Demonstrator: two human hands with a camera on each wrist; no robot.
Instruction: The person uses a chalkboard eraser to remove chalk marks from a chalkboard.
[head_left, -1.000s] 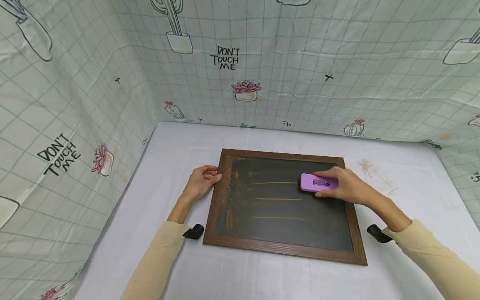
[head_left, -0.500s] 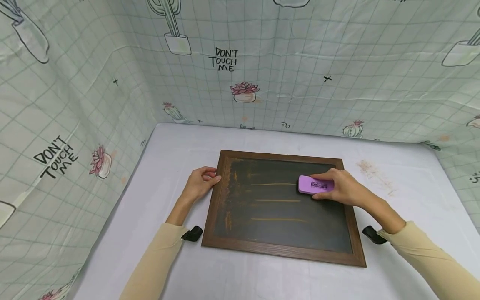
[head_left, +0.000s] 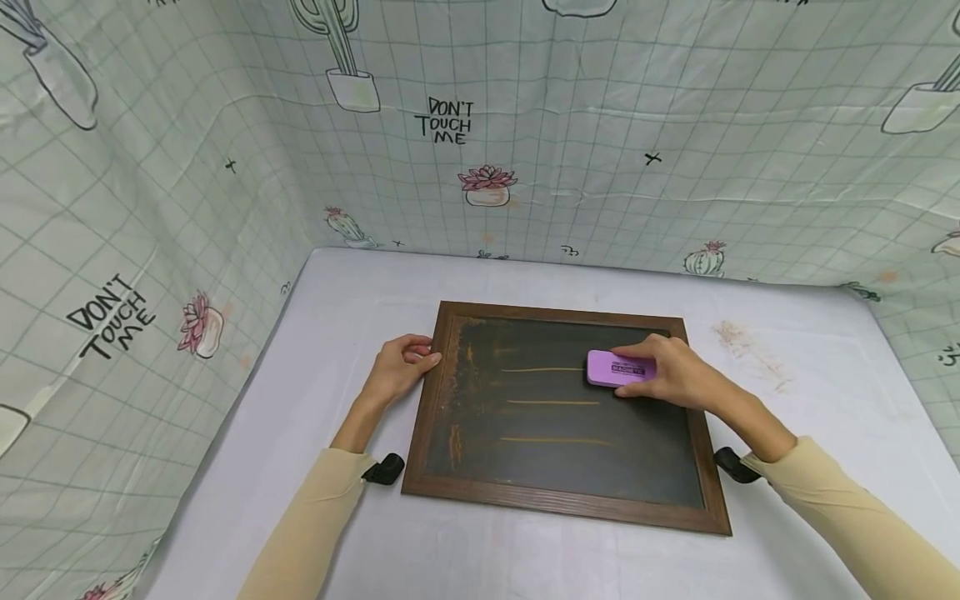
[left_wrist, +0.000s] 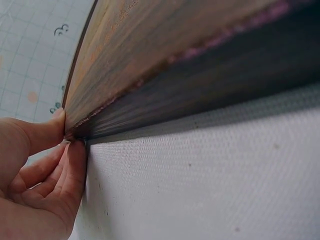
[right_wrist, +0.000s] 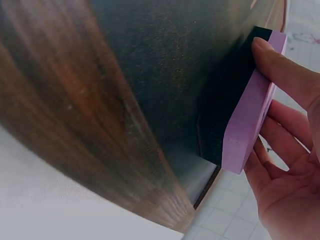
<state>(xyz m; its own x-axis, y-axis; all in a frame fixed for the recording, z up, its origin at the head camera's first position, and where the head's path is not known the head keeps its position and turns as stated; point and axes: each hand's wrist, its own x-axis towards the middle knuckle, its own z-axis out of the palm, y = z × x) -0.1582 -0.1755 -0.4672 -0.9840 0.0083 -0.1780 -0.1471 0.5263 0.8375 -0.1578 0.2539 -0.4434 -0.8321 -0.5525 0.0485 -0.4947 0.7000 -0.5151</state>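
Note:
A chalkboard with a brown wooden frame lies on the table. Several yellow chalk lines run across its dark surface, and orange smudges mark its left side. My left hand holds the frame's left edge; in the left wrist view its thumb and curled fingers meet at the corner of that edge. My right hand grips a purple magnetic board eraser between thumb and fingers. The eraser's black felt side faces the board, at the right end of the top line. In the right wrist view the eraser appears against the dark surface.
A white cloth covers the table. Orange-brown chalk dust stains it right of the board. A grid-patterned curtain with cactus drawings hangs behind and at the sides. Black wrist cameras sit on both wrists.
My right hand has slid the eraser slightly leftward, against the right part of the top chalk line. The left hand stays at the frame's left edge. The view has shifted a little.

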